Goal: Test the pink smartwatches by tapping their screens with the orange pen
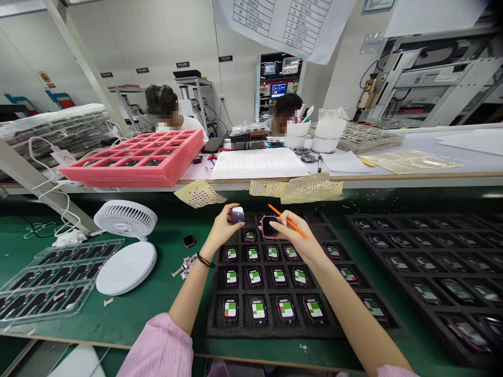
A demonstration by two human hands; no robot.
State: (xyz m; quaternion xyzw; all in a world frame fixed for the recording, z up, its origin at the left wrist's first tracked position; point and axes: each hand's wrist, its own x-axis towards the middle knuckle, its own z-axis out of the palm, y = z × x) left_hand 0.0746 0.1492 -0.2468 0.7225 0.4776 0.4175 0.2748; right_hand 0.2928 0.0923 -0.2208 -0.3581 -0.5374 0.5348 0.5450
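Pinched in my left hand is a small, rounded-square silver-grey piece; its exact kind does not show. My right hand grips a dark-screened smartwatch case with a purplish rim, and an orange pointed stick lies across its fingers. Both hands hover over the far part of a black foam tray. Smartwatch cases with lit green-and-white screens, such as this watch case, sit in its compartments. My right forearm covers some compartments.
A second black tray with watch cases is at right. To the left are a white fan, a clear tray of dark parts, a loose watch case and small strips. A pink foam tray rests on the shelf; two people sit beyond.
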